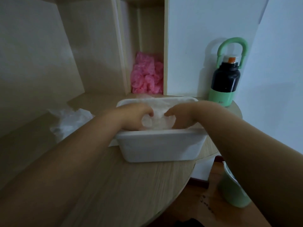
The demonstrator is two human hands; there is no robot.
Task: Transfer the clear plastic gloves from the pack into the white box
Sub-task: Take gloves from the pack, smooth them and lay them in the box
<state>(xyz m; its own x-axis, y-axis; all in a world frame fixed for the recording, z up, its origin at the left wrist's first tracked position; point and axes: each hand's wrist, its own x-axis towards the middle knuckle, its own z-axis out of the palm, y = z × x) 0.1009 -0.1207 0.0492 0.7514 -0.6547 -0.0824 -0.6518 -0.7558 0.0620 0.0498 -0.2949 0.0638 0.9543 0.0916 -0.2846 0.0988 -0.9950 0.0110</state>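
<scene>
in the head view we are seeing the left hand point(136, 116) and right hand point(183, 116) reaching into the white box point(160, 148), each curling its fingers round the wad of clear plastic gloves point(157, 123) lying inside. the crumpled clear pack point(70, 118) is lying on the wooden table point(98, 177), left of the box. a small mark on the green-and-black bottle point(224, 79) is showing too blurred for us to read.

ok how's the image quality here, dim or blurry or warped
Head view: dim greyish light; the green-and-black bottle casts a soft shadow on the wall; wide-angle distortion bows the desk edge; the left hand and right hand look soft, and the clear plastic gloves in the white box are washed out.
</scene>
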